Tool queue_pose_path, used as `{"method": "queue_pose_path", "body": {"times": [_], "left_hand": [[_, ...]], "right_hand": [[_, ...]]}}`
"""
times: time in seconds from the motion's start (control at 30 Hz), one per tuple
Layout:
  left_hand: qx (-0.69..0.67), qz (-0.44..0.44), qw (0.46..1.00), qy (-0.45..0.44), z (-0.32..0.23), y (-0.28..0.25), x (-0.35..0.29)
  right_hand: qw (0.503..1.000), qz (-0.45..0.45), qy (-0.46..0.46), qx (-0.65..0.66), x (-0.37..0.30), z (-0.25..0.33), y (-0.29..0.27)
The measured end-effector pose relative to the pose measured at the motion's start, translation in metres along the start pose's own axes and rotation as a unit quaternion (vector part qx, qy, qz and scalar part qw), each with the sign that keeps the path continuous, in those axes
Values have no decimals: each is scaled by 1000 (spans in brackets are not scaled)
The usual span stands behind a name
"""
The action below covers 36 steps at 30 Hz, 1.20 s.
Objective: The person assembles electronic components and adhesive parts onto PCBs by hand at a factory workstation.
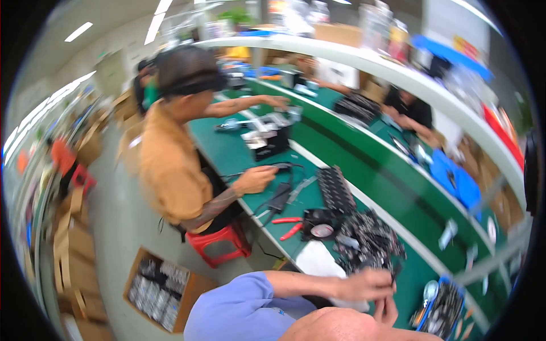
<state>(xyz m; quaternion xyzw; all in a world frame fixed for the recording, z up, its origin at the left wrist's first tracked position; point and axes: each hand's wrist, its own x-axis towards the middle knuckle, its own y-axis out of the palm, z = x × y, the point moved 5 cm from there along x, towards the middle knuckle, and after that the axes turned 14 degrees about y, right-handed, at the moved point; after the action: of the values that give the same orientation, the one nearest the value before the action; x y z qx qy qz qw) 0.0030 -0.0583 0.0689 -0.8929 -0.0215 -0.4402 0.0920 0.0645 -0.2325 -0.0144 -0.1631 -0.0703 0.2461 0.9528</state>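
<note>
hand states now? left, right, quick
left hand: not in view.
right hand: not in view.
The co-worker's hands at the pile of dark parts come from a blue sleeve, not the wearer's.

A red stool [219, 245] stands by the green bench [239, 153]; red-handled pliers [289, 225] lie on it.

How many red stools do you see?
1: a red plastic stool on the floor, under the person in the tan shirt by the green workbench. Others may be hidden behind people.
</note>
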Motion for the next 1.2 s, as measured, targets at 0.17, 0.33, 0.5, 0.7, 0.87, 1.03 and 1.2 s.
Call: {"method": "queue_pose_path", "body": {"times": [0.17, 0.33, 0.5, 0.7, 0.87, 1.03, 1.2], "left_hand": [[-217, -147, 943, -206, 26, -16, -18], [-185, -174, 945, -206, 27, -22, -11], [-167, -198, 951, -170, 23, -22, -10], [-224, -170, 944, -173, 31, -18, -2], [-191, -25, 959, -210, 43, 3, -24], [-34, 106, 977, -183, 37, 6, -37], [-22, 139, 972, -189, 46, 7, -71]], "right_hand": [[994, 22, 47, 97, 6, 55, 8], [975, 17, 76, 209, 12, 50, 4], [947, 1, 89, 310, 17, 54, -6], [965, -49, 28, 256, 18, 75, -28], [954, -219, -100, 178, 32, 120, -107], [873, -437, -214, 45, 63, 210, -208], [749, -582, -293, -119, 125, 284, -314]]}}
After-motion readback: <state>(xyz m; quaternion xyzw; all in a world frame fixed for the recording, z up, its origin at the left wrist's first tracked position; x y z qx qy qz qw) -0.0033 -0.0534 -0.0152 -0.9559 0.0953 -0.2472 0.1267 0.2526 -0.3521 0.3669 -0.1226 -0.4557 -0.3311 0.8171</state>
